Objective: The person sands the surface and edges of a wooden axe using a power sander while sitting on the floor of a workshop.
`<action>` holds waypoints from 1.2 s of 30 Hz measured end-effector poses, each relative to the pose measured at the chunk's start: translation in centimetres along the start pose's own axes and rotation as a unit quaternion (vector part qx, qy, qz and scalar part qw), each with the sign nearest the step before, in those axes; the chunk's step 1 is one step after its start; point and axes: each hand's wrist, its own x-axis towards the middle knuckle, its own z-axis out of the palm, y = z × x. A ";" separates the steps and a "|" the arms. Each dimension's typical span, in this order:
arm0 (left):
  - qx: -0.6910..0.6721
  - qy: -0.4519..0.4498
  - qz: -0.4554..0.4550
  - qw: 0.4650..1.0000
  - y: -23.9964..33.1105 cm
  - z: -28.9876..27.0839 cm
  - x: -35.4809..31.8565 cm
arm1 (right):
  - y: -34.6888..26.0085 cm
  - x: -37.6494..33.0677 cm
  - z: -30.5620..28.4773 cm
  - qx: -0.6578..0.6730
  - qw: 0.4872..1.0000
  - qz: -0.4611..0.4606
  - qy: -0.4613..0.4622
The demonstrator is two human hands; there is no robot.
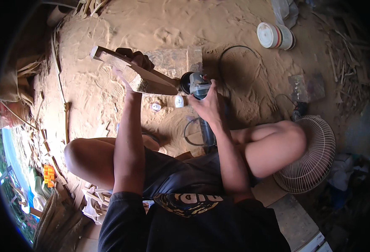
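Note:
My left hand [139,60] is wrapped round a carved wooden piece [153,80], flat and angular with a narrow arm toward the upper left. The fingers curl over its far side and are in shadow. My right hand [210,105] grips an angle grinder [199,85] with a blue-grey body. Its dark round disc [185,82] faces the pointed right end of the wood, very close to it; whether they touch I cannot tell. Beneath them a worn wooden block [168,59] lies on the sand. Two small white objects [179,101] sit just nearer than the wood.
Sawdust-like sand covers the ground [159,25]. A dark cable [220,63] loops beyond the grinder. A white bucket [273,35] lies at the far right. The round fan cage [315,155] stands by my right knee. Wood scraps [342,59] line the right side.

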 end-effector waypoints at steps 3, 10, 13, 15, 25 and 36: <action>-0.007 0.005 -0.014 1.000 0.1 1.6 0.2 | -0.7 -0.4 -0.9 0.045 0.999 0.012 0.000; 0.228 0.502 0.154 0.820 -2.0 -1.7 -0.7 | -1.7 -1.5 -1.7 0.058 0.997 0.008 0.040; 0.140 0.454 0.077 0.877 -1.8 -3.3 -2.0 | -0.7 -1.4 -2.1 0.126 0.992 0.016 0.024; 0.135 0.452 0.079 0.878 -1.5 -4.9 -2.2 | -0.4 -1.6 -1.3 0.095 0.992 -0.044 0.063; 0.161 0.510 0.156 0.830 -2.0 -4.4 -1.3 | -0.1 -1.6 0.6 -0.011 0.996 -0.077 0.041; 0.171 0.562 0.156 0.794 -2.3 -6.2 -0.9 | -3.7 -3.1 0.3 -0.094 0.995 -0.045 0.002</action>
